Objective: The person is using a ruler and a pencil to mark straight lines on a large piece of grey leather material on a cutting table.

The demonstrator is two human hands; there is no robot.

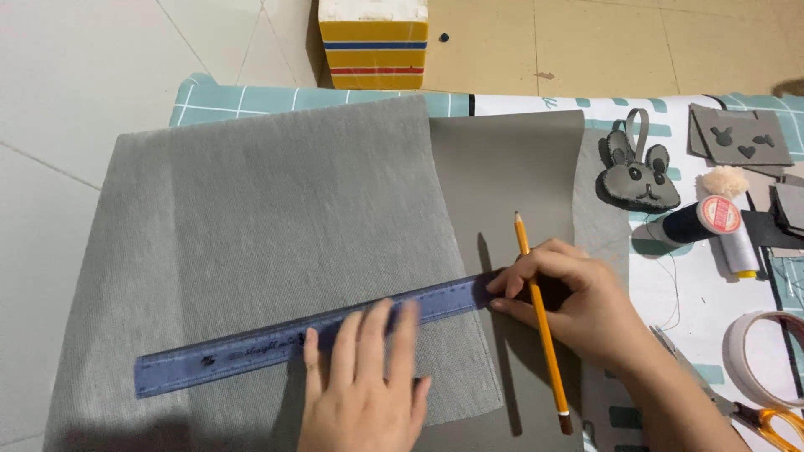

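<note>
Blue ruler (310, 336) pinned under spread left hand (364, 381) fingers | long axis left-right | pencil (540, 322) pinched by right hand (569, 297) at ruler's right end

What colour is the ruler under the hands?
The ruler is see-through blue with dark markings, seen best in the head view.

Left hand (362, 387) flat on blue ruler (310, 335); right hand (578, 301) grips pencil (540, 318).

The left hand (364, 381) is motion-blurred at its fingers and covers part of the translucent blue plastic ruler (251, 347). The ruler's far end is hidden under the right hand (569, 297). The white tape roll (758, 356) and orange-handled scissors (775, 423) are cut off by the frame's edge.
</note>
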